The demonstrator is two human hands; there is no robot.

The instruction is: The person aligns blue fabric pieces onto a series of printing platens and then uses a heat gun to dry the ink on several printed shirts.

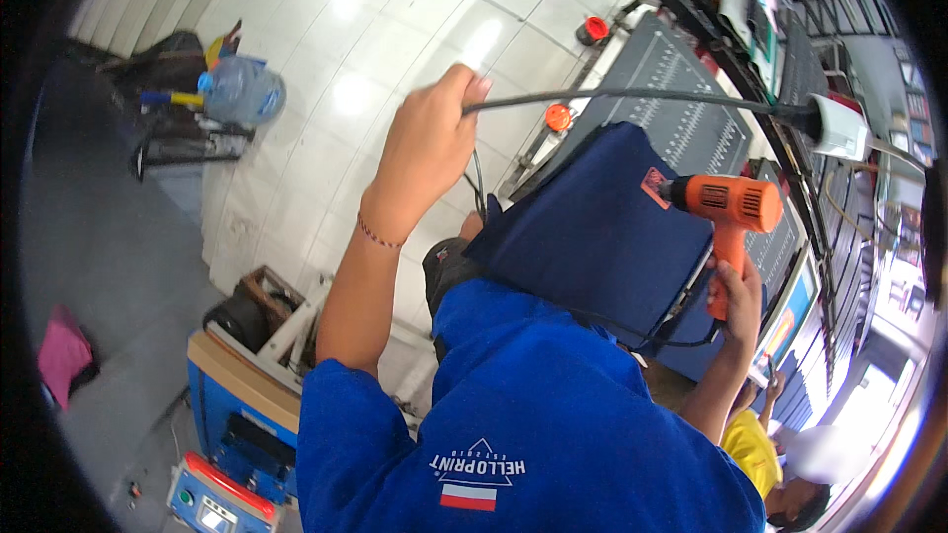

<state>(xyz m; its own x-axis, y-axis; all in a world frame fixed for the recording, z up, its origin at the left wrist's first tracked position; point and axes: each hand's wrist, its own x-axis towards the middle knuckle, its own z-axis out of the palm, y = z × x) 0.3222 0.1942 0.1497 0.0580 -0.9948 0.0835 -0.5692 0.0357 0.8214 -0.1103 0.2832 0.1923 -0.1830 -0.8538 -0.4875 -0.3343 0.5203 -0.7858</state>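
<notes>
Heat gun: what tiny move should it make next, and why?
Probably a small sweep of the heat gun leftward across the blue cloth. Its nozzle sits only at the cloth's right edge, the right hand holds the handle, and the left hand holds the cord up, clear of the cloth.
</notes>
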